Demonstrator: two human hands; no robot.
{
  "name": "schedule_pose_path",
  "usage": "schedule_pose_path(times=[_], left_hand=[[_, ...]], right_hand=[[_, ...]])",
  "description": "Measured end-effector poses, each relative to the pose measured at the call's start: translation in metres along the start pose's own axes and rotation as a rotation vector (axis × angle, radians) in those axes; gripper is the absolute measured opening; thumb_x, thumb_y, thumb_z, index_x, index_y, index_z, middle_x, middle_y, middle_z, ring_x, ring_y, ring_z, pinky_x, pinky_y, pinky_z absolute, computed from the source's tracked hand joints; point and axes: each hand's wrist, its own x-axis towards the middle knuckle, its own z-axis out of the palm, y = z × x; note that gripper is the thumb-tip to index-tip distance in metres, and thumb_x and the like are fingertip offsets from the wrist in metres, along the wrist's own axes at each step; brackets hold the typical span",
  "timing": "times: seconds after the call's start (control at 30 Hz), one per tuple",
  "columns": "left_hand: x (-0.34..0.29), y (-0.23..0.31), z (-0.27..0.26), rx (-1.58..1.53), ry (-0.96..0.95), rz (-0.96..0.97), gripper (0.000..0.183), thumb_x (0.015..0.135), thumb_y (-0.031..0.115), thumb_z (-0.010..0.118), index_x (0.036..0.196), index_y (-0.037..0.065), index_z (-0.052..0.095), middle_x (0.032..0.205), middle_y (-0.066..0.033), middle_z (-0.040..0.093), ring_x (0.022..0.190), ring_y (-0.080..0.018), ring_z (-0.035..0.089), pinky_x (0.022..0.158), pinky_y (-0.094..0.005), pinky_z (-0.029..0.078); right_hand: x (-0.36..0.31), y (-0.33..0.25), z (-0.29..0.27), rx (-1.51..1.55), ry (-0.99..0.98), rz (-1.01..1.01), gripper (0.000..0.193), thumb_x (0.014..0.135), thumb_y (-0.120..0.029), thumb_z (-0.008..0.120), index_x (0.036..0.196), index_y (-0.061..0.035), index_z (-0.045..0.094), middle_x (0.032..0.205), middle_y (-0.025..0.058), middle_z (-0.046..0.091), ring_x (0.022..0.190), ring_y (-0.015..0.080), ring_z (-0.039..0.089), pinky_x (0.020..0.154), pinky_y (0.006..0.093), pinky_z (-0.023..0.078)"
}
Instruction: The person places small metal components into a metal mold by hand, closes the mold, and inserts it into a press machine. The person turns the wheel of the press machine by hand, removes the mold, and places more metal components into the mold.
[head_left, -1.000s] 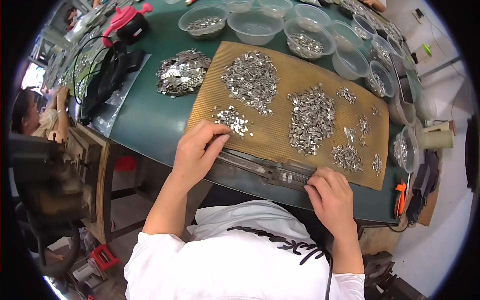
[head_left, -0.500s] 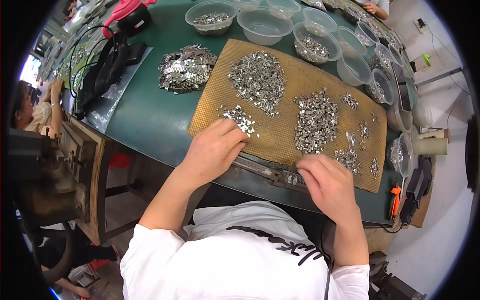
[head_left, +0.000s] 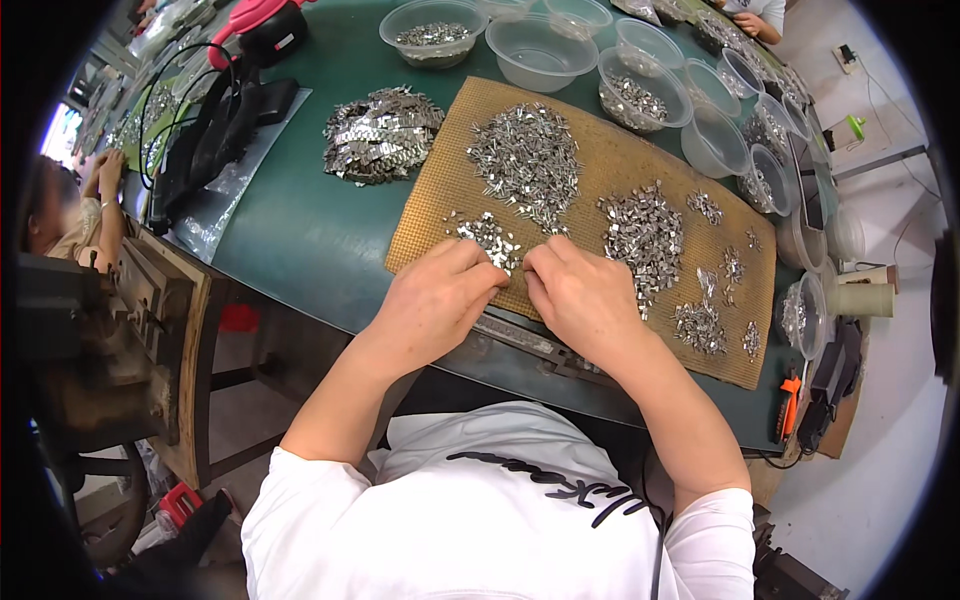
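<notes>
At the near edge of a tan textured mat, my left hand is closed in a pinch beside a small pile of shiny flat metal pieces. Close by on its right, my right hand also pinches. Whatever either set of fingertips holds is too small or hidden to name. Below both hands, a long dark metal bar with a groove lies along the table's front edge, partly covered by them. Larger heaps of metal pieces and short metal blocks rest further back on the mat.
Left of the mat lies a pile of silver linked metal strips. Clear plastic bowls, several with metal parts, line the back and right of the green table. Orange-handled pliers lie at the right edge. Another person sits at the left.
My right hand has moved left from the bar's right part to beside my left hand, above the mat's near edge. My left hand has barely moved.
</notes>
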Motion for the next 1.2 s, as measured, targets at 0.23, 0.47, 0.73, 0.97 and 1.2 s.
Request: schedule_pose_path(times=[0.23,0.47,0.73,0.97,1.2], left_hand=[[0.006,-0.002,0.002,-0.089,-0.017,-0.02,0.012,0.085,0.005,0.073,0.097,0.006,0.07,0.088,-0.0095,0.062,0.086,-0.0301,0.064,0.073,-0.0404,0.052],[0.012,0.004,0.033,-0.021,0.024,0.012,0.011,0.085,0.007,0.076,0.094,0.006,0.069,0.086,-0.0089,0.062,0.084,-0.0293,0.064,0.073,-0.0401,0.052],[0.02,-0.004,0.027,0.073,-0.066,0.087,0.01,0.086,0.006,0.075,0.094,0.005,0.068,0.089,-0.0085,0.061,0.085,-0.0296,0.063,0.072,-0.0401,0.05],[0.028,0.005,0.029,0.08,-0.169,0.034,0.011,0.088,0.008,0.073,0.096,0.005,0.066,0.093,-0.0092,0.06,0.089,-0.032,0.063,0.074,-0.043,0.051],[0.025,0.024,0.048,-0.151,-0.031,-0.086,0.012,0.085,-0.001,0.073,0.094,0.0,0.064,0.095,-0.0118,0.063,0.084,-0.0309,0.063,0.073,-0.0373,0.05]], right_hand=[[-0.012,0.009,-0.008,0.001,0.037,-0.011,0.009,0.088,-0.012,0.071,0.092,-0.0079,0.065,0.086,0.0067,0.063,0.074,0.0262,0.069,0.061,0.039,0.055],[-0.076,0.038,-0.049,0.11,0.062,0.094,0.011,0.086,-0.007,0.073,0.092,-0.0068,0.063,0.087,0.0077,0.064,0.077,0.0293,0.066,0.066,0.0415,0.052],[-0.131,0.041,-0.055,0.1,0.035,0.077,0.017,0.083,-0.003,0.074,0.093,-0.0048,0.06,0.097,0.0078,0.067,0.092,0.0284,0.066,0.083,0.04,0.052],[-0.145,0.036,-0.042,-0.066,0.143,0.091,0.021,0.079,0.0,0.074,0.095,-0.0042,0.061,0.104,0.0083,0.066,0.096,0.0295,0.067,0.086,0.0404,0.054],[-0.154,0.042,-0.05,0.051,0.143,0.178,0.02,0.081,-0.002,0.077,0.096,-0.0049,0.064,0.102,0.0082,0.07,0.098,0.0287,0.07,0.087,0.0404,0.055]])
